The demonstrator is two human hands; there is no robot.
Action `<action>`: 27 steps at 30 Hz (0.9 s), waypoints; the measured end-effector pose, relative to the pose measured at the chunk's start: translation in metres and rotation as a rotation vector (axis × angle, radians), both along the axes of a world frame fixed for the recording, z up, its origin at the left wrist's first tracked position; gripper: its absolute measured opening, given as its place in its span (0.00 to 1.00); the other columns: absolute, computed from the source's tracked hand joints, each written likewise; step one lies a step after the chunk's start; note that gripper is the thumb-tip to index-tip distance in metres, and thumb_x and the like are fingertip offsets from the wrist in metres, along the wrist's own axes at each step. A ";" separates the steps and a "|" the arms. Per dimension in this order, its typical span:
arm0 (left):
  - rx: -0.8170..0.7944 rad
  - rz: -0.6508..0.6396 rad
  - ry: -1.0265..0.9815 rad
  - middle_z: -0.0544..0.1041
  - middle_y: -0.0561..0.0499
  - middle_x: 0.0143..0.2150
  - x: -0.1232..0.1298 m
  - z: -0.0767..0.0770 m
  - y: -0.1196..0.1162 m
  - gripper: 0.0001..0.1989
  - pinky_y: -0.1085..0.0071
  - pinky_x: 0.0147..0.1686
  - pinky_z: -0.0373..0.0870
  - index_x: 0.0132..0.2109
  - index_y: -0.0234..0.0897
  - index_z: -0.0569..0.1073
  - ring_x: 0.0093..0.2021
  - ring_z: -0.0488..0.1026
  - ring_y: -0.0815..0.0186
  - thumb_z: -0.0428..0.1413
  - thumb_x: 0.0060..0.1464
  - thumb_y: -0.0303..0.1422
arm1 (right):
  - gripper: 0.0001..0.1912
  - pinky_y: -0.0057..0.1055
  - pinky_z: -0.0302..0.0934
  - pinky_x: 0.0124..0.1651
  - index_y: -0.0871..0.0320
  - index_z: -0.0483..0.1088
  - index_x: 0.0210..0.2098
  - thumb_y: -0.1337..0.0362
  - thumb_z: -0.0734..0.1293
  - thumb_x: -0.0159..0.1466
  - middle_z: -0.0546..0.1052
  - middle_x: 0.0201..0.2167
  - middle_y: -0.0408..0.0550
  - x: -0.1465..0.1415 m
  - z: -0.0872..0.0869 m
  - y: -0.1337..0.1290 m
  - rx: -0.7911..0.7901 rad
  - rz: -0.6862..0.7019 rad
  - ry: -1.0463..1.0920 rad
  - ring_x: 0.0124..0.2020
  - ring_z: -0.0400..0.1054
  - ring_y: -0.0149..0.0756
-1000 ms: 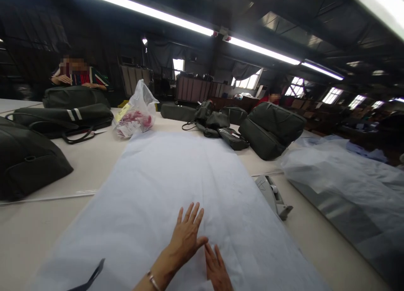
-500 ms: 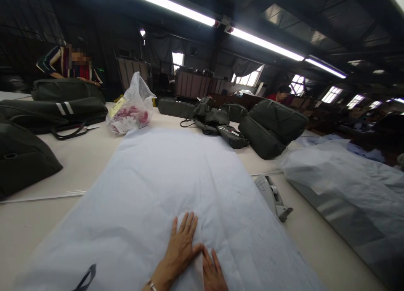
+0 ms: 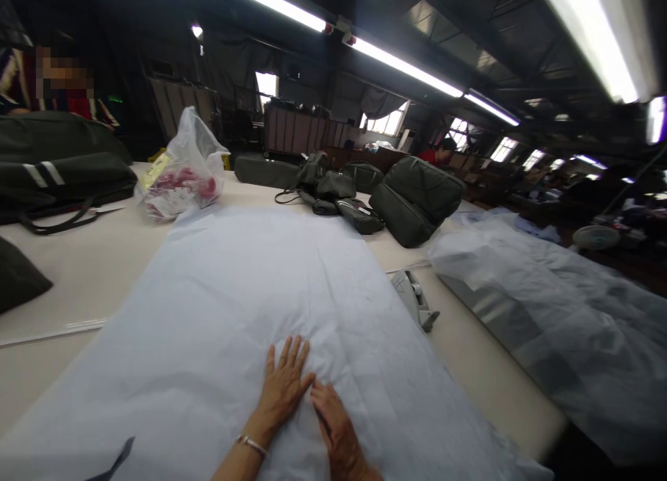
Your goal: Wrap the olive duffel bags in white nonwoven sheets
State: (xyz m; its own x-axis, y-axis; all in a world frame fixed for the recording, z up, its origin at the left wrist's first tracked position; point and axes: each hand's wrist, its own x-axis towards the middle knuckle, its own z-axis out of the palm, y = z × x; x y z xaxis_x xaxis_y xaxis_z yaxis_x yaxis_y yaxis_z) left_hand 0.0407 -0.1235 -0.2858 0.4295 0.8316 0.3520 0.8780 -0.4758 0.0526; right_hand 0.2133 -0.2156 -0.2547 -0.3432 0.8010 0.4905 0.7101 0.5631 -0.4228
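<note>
A large pale, bluish-white sheet (image 3: 244, 279) lies spread in front of me, with a fold line running up its middle. My left hand (image 3: 281, 390) presses flat on it, fingers stretched out, a bracelet on the wrist. Just to its right, my right hand (image 3: 336, 425) has its fingers curled and closed on the sheet by the fold; the exact grip is partly hidden. The two hands almost touch at the left thumb. A dark strap (image 3: 115, 461) shows at the sheet's lower left.
Dark green bags stand at the left (image 3: 73, 178) and at the back (image 3: 417, 196). A clear plastic bag (image 3: 182, 172) with red contents sits at the far edge. A grey tape dispenser-like device (image 3: 415, 297) lies right of the sheet. Translucent plastic (image 3: 552, 293) covers a stack farther right. A person (image 3: 62, 85) works at back left.
My right hand has come further into view, and its straight fingers have curled closed by the fold. The left hand stays flat on the sheet. The view has turned to the right.
</note>
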 end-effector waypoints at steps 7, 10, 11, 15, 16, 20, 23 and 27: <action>-0.087 -0.014 -0.004 0.57 0.47 0.71 -0.006 -0.011 0.006 0.30 0.39 0.64 0.39 0.69 0.49 0.52 0.69 0.53 0.49 0.42 0.64 0.50 | 0.15 0.39 0.64 0.57 0.56 0.75 0.44 0.56 0.62 0.65 0.79 0.45 0.53 0.170 0.112 0.089 -0.087 -0.551 0.345 0.49 0.73 0.42; -0.132 0.008 0.012 0.57 0.48 0.70 -0.008 -0.016 0.008 0.31 0.39 0.64 0.39 0.69 0.51 0.52 0.69 0.54 0.49 0.43 0.62 0.52 | 0.18 0.38 0.59 0.60 0.59 0.75 0.43 0.55 0.62 0.61 0.77 0.50 0.57 0.266 0.142 0.140 -0.251 -0.896 0.441 0.56 0.68 0.45; -0.140 0.011 0.016 0.57 0.48 0.70 -0.009 -0.017 0.008 0.31 0.39 0.64 0.39 0.69 0.52 0.52 0.69 0.54 0.49 0.43 0.62 0.52 | 0.17 0.38 0.60 0.59 0.59 0.75 0.41 0.55 0.64 0.58 0.78 0.48 0.58 0.290 0.144 0.152 -0.312 -0.936 0.452 0.55 0.68 0.47; -0.146 0.016 0.037 0.58 0.49 0.70 -0.011 -0.018 0.008 0.32 0.41 0.64 0.39 0.69 0.54 0.51 0.69 0.55 0.49 0.45 0.61 0.53 | 0.12 0.36 0.67 0.43 0.58 0.74 0.24 0.54 0.69 0.50 0.79 0.26 0.51 0.337 0.126 0.174 -0.621 -0.911 0.512 0.38 0.74 0.44; -0.143 0.019 0.046 0.58 0.49 0.70 -0.012 -0.018 0.008 0.32 0.41 0.65 0.39 0.69 0.54 0.51 0.69 0.55 0.49 0.45 0.61 0.54 | 0.13 0.35 0.67 0.39 0.58 0.73 0.22 0.54 0.69 0.48 0.78 0.23 0.49 0.341 0.119 0.174 -0.690 -0.896 0.539 0.33 0.74 0.42; -0.117 0.021 0.081 0.59 0.50 0.70 -0.013 -0.010 0.006 0.32 0.44 0.65 0.43 0.69 0.54 0.51 0.68 0.57 0.50 0.44 0.61 0.54 | 0.15 0.34 0.65 0.35 0.59 0.71 0.22 0.53 0.69 0.44 0.76 0.23 0.47 0.348 0.100 0.171 -0.803 -0.864 0.652 0.27 0.71 0.37; -0.092 0.014 0.101 0.60 0.49 0.69 -0.013 -0.002 0.005 0.32 0.44 0.64 0.46 0.69 0.53 0.51 0.67 0.58 0.51 0.44 0.61 0.54 | 0.17 0.32 0.63 0.36 0.58 0.71 0.24 0.51 0.67 0.44 0.77 0.25 0.47 0.348 0.098 0.169 -0.772 -0.848 0.689 0.30 0.71 0.36; -0.086 0.012 0.111 0.60 0.49 0.69 -0.013 0.004 0.003 0.32 0.44 0.63 0.47 0.69 0.52 0.51 0.67 0.59 0.51 0.44 0.61 0.54 | 0.15 0.31 0.62 0.36 0.57 0.69 0.23 0.50 0.65 0.47 0.76 0.25 0.45 0.344 0.104 0.167 -0.687 -0.838 0.653 0.32 0.70 0.37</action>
